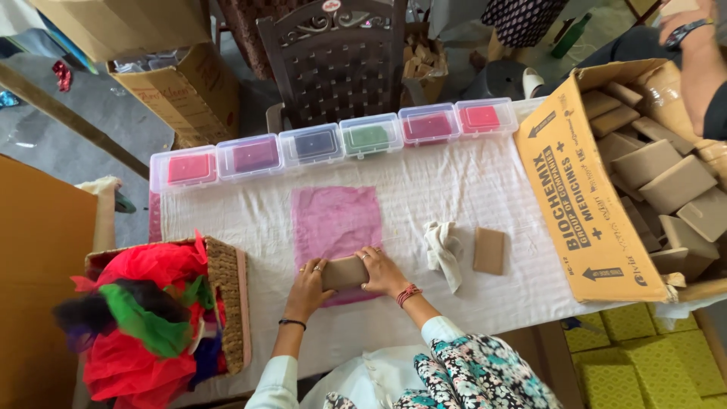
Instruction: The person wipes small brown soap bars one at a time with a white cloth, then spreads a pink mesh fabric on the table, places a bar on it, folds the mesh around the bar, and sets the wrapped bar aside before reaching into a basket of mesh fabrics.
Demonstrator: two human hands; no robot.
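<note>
Both hands press a small brown rectangular block (344, 271) onto a pink cloth (335, 220) spread on the white-covered table (454, 189). My left hand (309, 288) grips the block's left end and my right hand (381, 270) its right end. A crumpled white rag (442, 250) lies just right of my right hand. Beyond it a second brown block (489, 251) lies flat on the table.
A row of several clear lidded boxes (333, 142) with red, purple, blue and green pads lines the far edge. An open cardboard box (583, 197) of brown blocks sits at right, another person's arm (700, 68) above it. A woven basket (227, 303) of coloured fabric stands left. A dark chair (333, 60) stands behind.
</note>
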